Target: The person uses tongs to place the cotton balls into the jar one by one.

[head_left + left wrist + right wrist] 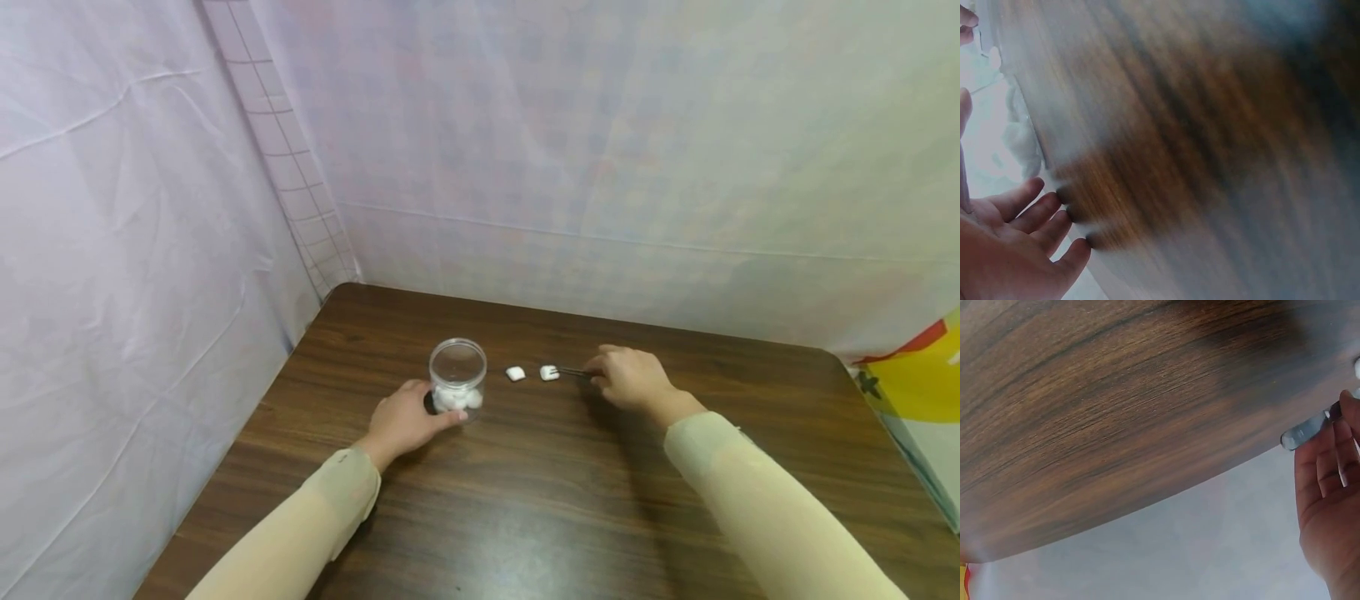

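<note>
Steady the clear jar (457,375) with the curled left hand (405,421) while the right hand (633,379) keeps its tweezers (573,372) pinched on the nearer cotton ball (549,372).

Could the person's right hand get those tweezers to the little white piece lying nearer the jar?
Probably yes. The right hand holds tweezers at one white piece; the other piece lies just beyond, bare table between.

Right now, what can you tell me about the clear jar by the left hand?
The jar is a small clear cylinder, plastic or glass, standing upright with no lid, on the dark wooden table towards its far left. White cotton-like balls lie at its bottom. The left hand wraps its base.
</note>
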Tool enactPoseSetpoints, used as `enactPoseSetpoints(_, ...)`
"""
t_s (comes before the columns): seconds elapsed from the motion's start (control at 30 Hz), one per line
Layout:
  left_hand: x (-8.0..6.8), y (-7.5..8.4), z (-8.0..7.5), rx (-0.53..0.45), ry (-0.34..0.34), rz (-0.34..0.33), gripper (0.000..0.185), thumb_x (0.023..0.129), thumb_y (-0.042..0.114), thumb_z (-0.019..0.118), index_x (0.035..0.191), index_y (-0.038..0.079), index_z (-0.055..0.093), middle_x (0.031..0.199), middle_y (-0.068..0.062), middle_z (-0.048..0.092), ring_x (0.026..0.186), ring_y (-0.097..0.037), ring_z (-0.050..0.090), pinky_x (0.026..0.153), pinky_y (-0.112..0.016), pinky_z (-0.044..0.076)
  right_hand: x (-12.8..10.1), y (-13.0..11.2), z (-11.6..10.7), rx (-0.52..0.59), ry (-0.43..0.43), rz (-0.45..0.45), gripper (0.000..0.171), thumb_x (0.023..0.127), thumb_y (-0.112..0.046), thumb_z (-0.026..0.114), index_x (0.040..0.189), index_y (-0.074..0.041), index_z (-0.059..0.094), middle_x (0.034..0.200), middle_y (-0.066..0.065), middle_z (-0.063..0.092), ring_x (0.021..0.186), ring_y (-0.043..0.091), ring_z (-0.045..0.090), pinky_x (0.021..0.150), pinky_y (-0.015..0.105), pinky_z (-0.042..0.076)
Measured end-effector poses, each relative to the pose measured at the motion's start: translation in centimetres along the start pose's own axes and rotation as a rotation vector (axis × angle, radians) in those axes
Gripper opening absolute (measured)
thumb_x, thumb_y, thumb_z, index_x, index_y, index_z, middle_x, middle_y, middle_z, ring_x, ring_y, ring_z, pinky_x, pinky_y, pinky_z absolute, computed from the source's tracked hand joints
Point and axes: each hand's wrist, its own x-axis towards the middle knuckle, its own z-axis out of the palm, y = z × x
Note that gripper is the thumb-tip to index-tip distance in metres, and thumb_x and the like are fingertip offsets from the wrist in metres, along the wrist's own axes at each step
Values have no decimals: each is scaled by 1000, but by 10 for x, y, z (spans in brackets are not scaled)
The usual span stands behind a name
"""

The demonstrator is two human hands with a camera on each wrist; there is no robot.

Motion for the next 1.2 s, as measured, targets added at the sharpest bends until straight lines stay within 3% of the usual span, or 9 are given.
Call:
enactPoseSetpoints(0.17,0,0,0,-1,-3,-1,82,82,67,68,136,6,59,136,-16,58,123,-35,55,100,-56,42,0,0,-1,30,2,-30,21,88,-15,74,109,-14,77,98,0,63,87,28,66,67,46,55)
enactPoseSetpoints(0.73,1,0,1,-1,-1,-13,83,81,68,68,138,7,58,138,-15,57,125,-35,54,102,-56,40,3,2,1,28,-4,-65,19,87,-12,73,106,-12,77,98,0,64,86,28,67,68,46,55)
enactPoseSetpoints(1.2,-1,-1,1,-10,0,-11,80,83,65,69,136,7,59,137,-15,58,124,-36,55,102,-56,40,-1,4,3,53,22,-40,17,87,-13,73,103,-12,77,94,0,62,77,22,64,61,41,53)
